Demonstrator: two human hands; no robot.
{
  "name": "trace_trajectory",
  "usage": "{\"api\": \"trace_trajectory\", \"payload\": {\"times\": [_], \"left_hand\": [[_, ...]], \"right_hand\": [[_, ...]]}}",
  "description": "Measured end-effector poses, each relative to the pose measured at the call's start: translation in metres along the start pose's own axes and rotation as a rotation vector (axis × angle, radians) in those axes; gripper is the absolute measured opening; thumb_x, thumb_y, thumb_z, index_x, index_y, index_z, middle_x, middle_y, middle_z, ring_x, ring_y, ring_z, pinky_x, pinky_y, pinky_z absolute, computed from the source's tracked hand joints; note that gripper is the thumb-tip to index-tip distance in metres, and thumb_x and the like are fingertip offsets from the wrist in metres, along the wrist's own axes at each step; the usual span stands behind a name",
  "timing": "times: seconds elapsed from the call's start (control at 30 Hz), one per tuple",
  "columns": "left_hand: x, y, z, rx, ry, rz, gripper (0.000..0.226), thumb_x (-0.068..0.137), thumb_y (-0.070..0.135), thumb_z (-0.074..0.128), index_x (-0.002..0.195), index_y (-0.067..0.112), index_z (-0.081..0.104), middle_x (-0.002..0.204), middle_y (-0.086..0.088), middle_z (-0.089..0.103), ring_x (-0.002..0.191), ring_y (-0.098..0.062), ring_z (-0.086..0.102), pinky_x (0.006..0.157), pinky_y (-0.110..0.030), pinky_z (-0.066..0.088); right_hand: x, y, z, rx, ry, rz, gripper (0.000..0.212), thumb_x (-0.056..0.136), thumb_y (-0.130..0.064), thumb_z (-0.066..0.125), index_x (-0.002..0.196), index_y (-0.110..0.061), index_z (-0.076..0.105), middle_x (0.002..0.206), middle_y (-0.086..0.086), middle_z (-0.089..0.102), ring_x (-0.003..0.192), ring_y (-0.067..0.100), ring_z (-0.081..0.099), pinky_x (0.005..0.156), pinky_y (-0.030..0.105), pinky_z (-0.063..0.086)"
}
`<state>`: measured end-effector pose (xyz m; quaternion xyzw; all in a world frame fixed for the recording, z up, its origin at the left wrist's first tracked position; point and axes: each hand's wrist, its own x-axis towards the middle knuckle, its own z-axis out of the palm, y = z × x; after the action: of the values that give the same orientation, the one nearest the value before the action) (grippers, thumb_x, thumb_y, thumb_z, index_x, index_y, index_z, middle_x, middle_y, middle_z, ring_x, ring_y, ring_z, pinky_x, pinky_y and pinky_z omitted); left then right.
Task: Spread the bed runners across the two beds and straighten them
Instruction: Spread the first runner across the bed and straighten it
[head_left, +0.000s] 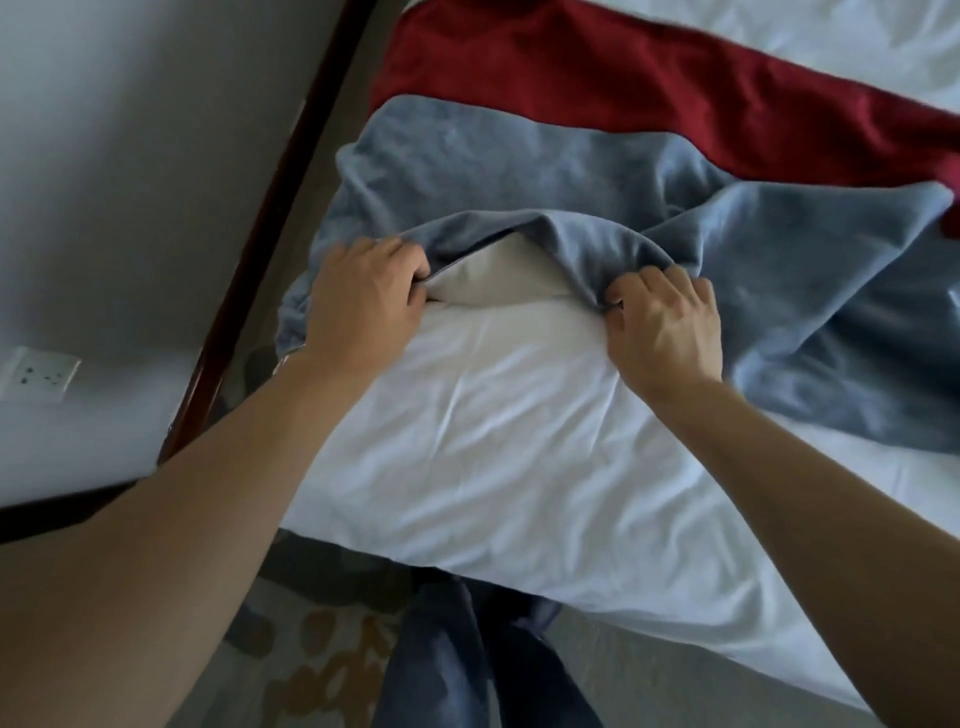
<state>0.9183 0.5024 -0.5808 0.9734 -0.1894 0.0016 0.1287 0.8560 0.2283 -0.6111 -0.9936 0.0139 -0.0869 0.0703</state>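
A blue-grey runner (519, 171) lies rumpled across the white bed (493, 426), with a red runner (597, 88) spread just beyond it. My left hand (363, 296) grips the blue runner's near edge at the left. My right hand (665, 322) pinches the same edge further right. Between the two hands the edge is lifted into an arch, and white sheet shows under it. The runner's right part lies bunched in folds.
A dark wooden skirting board (270, 218) runs along the white wall (130, 156) left of the bed. A wall socket (39, 375) sits low on that wall. Patterned carpet (322, 649) and my trouser legs (467, 649) show below the bed's near edge.
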Motion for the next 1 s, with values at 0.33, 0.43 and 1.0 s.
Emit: {"api": "trace_trajectory", "payload": {"times": [0.33, 0.43, 1.0], "left_hand": [[-0.060, -0.034, -0.001, 0.102, 0.011, 0.102, 0.007, 0.083, 0.011, 0.064, 0.086, 0.015, 0.059, 0.087, -0.006, 0.061, 0.088, -0.030, 0.056, 0.082, -0.045, 0.045], [-0.065, -0.040, 0.006, 0.140, 0.011, 0.133, 0.009, 0.082, 0.009, 0.063, 0.085, 0.017, 0.059, 0.084, -0.004, 0.061, 0.086, -0.030, 0.054, 0.079, -0.045, 0.043], [-0.069, -0.036, -0.003, 0.002, 0.065, 0.142, 0.027, 0.069, 0.005, 0.062, 0.094, 0.013, 0.055, 0.090, -0.007, 0.058, 0.083, -0.031, 0.052, 0.072, -0.042, 0.037]], "right_hand": [[-0.067, -0.009, -0.018, -0.015, 0.023, -0.062, 0.012, 0.086, -0.004, 0.061, 0.079, -0.012, 0.067, 0.070, 0.006, 0.059, 0.071, 0.030, 0.053, 0.075, 0.040, 0.039], [-0.082, -0.013, -0.018, -0.026, 0.007, -0.036, 0.012, 0.084, -0.001, 0.064, 0.080, -0.010, 0.068, 0.071, 0.006, 0.061, 0.071, 0.031, 0.054, 0.077, 0.039, 0.037], [-0.120, -0.035, -0.032, 0.057, -0.018, 0.037, 0.025, 0.082, -0.003, 0.065, 0.105, -0.012, 0.064, 0.098, 0.006, 0.062, 0.093, 0.029, 0.053, 0.090, 0.040, 0.039]]}}
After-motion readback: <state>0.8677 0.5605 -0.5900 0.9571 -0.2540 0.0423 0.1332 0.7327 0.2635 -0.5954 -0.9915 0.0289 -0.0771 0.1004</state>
